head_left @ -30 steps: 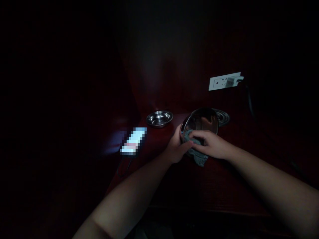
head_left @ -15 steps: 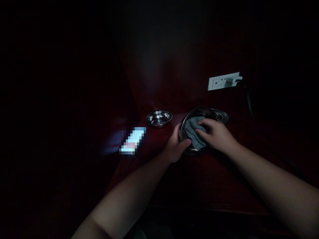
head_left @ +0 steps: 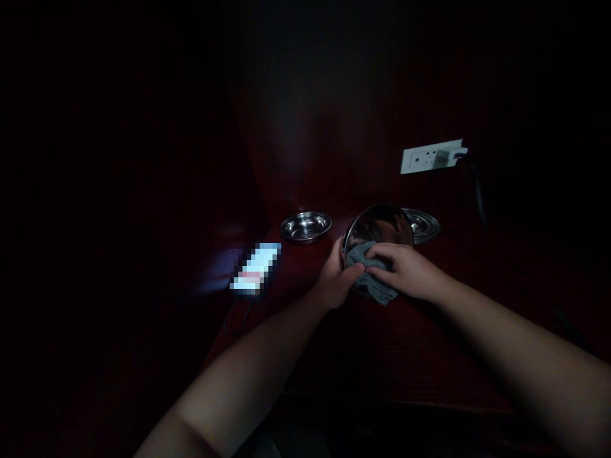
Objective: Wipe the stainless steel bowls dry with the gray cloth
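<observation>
The scene is very dark. My left hand [head_left: 337, 278] grips the near left rim of a shiny steel bowl [head_left: 382, 226], which is tilted with its opening towards me. My right hand [head_left: 405, 272] presses a grey cloth [head_left: 370, 273] against the bowl's near rim, fingers closed on the cloth. Part of the cloth hangs below the bowl onto the dark red wooden table [head_left: 420, 356].
A second steel bowl [head_left: 306, 226] stands to the left and a third steel dish [head_left: 422, 224] behind the held bowl. A lit phone [head_left: 255, 268] lies at the left. A white wall socket [head_left: 429, 156] with a plugged charger and dark cable sits at the back right.
The cloth was inside the bowl half a second ago; now my right hand has drawn it back to the near rim and the bowl is tilted up more.
</observation>
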### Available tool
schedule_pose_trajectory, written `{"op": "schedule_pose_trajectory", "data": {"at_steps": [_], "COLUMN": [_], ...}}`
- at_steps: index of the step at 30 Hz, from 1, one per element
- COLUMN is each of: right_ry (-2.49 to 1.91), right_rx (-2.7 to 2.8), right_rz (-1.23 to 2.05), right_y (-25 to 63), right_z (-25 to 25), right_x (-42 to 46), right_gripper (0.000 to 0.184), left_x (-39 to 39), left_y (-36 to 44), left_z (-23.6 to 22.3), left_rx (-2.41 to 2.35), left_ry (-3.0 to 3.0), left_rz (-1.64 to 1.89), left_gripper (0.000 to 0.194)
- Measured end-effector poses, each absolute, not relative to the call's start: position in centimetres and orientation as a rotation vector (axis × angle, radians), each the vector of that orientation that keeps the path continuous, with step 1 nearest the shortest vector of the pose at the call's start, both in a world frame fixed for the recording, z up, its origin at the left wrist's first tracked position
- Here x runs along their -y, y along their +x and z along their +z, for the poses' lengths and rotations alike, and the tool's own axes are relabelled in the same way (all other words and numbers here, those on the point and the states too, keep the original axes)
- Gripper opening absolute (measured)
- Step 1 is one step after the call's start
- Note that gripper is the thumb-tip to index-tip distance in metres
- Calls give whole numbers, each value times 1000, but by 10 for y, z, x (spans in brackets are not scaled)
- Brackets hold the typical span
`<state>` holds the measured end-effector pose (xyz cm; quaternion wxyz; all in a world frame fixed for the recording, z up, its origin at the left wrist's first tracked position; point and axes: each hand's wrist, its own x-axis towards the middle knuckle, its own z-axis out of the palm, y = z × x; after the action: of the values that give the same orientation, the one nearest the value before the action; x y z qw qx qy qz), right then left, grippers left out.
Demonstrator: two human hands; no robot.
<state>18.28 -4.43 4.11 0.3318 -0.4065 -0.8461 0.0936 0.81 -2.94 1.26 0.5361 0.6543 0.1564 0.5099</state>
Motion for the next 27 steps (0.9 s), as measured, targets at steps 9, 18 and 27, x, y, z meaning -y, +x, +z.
{"op": "schedule_pose_trajectory", "data": {"at_steps": [9, 18, 27], "right_ry": [-1116, -1123, -1156], "right_rx": [1856, 1841, 1787], "right_rz": [-96, -121, -156], "right_y": [188, 186, 186], "right_z": [40, 41, 40], "right_x": [41, 43, 42], "right_gripper": [15, 14, 13], "left_x": [32, 32, 33], "left_y": [7, 7, 8], "left_z": [14, 14, 12], "left_rx": [-331, -349, -321], "left_ry": [1544, 1564, 1545], "left_rz": [1179, 1191, 1170], "left_gripper": [70, 72, 70]}}
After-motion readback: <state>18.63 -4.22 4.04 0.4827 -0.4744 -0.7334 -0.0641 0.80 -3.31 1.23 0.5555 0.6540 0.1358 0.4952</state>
